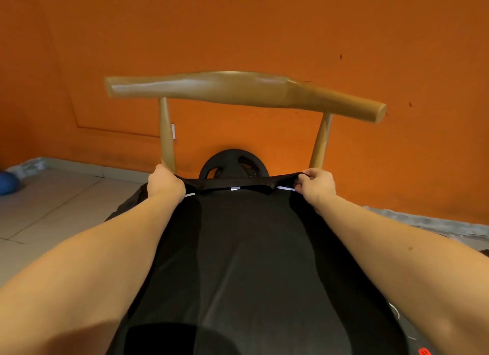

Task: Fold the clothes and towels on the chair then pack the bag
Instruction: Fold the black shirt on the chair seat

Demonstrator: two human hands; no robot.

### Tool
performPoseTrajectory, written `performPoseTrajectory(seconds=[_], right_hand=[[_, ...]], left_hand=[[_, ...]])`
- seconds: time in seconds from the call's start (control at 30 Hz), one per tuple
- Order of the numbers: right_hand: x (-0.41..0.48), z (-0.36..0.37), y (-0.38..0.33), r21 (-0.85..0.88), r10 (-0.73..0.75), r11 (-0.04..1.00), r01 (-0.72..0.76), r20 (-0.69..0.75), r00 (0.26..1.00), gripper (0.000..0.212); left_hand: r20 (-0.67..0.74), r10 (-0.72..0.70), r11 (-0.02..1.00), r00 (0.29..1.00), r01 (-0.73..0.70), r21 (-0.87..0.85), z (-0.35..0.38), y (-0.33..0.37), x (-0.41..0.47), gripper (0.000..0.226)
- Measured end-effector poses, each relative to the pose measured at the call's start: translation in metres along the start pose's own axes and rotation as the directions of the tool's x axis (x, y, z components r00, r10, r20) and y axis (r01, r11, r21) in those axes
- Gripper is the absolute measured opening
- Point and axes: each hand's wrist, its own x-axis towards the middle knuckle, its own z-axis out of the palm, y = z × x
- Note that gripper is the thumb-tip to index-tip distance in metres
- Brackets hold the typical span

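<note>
A black garment point(246, 262) is stretched out flat between my arms, reaching from the bottom of the view up to the wooden chair point(238, 90). My left hand point(165, 182) grips its far left corner by the chair's left post. My right hand point(316, 184) pinches the far right corner by the right post. The far edge is pulled taut between both hands, with small white marks showing along it. The chair seat is hidden under the cloth. No bag can be made out.
An orange wall point(264, 24) stands close behind the chair. A black weight plate point(232, 164) leans against it between the chair posts. A blue ball point(6, 182) lies on the tiled floor point(53, 201) at far left. A red-marked dark object point(423, 350) shows bottom right.
</note>
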Motion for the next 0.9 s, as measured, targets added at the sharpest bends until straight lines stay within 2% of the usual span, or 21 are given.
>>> performPoseTrajectory(seconds=[0.07,0.13,0.17,0.23,0.3,0.37,0.47,0.57,0.7,0.9], right_hand=[[0.003,0.007,0.002,-0.052,-0.042,0.998,0.043,0.024,0.999,0.022],[0.007,0.014,0.002,-0.14,-0.062,0.987,0.075,0.094,0.994,0.015],[0.007,0.016,0.002,-0.197,-0.049,0.977,0.082,0.169,0.984,0.026],[0.007,0.019,0.003,-0.247,0.003,0.965,0.084,0.332,0.943,0.066],[0.0,0.018,-0.002,-0.261,-0.002,0.959,0.114,0.394,0.919,0.074],[-0.011,0.013,-0.008,-0.324,-0.053,0.929,0.18,0.364,0.93,0.058],[-0.038,-0.008,-0.018,-0.388,-0.1,0.896,0.217,0.301,0.948,0.041],[-0.08,-0.038,-0.017,-0.435,-0.082,0.875,0.215,0.304,0.949,0.037],[-0.151,-0.084,-0.003,-0.415,-0.067,0.895,0.161,0.233,0.97,0.042],[-0.255,-0.144,0.029,-0.309,0.084,0.95,-0.03,0.163,0.983,0.049]], left_hand=[[0.023,-0.002,1.0,1.0,0.002,0.017,0.008,0.0,0.003,0.037],[0.089,0.033,0.997,0.995,-0.039,0.07,0.014,-0.001,0.001,0.051],[0.141,0.074,0.988,0.987,-0.092,0.127,0.016,-0.003,0.0,0.058],[0.216,0.179,0.911,0.96,-0.245,0.333,0.019,-0.008,0.0,0.071],[0.2,0.3,0.79,0.933,-0.361,0.495,0.019,-0.011,-0.002,0.068],[0.172,0.371,0.743,0.913,-0.403,0.534,0.016,-0.011,-0.008,0.051],[0.232,0.353,0.755,0.906,-0.422,0.502,0.003,-0.003,-0.026,0.032],[0.327,0.349,0.777,0.878,-0.466,0.424,-0.011,0.0,-0.063,0.036],[0.363,0.394,0.823,0.844,-0.5,0.269,-0.025,-0.002,-0.154,0.033],[0.447,0.549,0.723,0.706,-0.67,0.171,-0.034,-0.011,-0.303,0.036]])
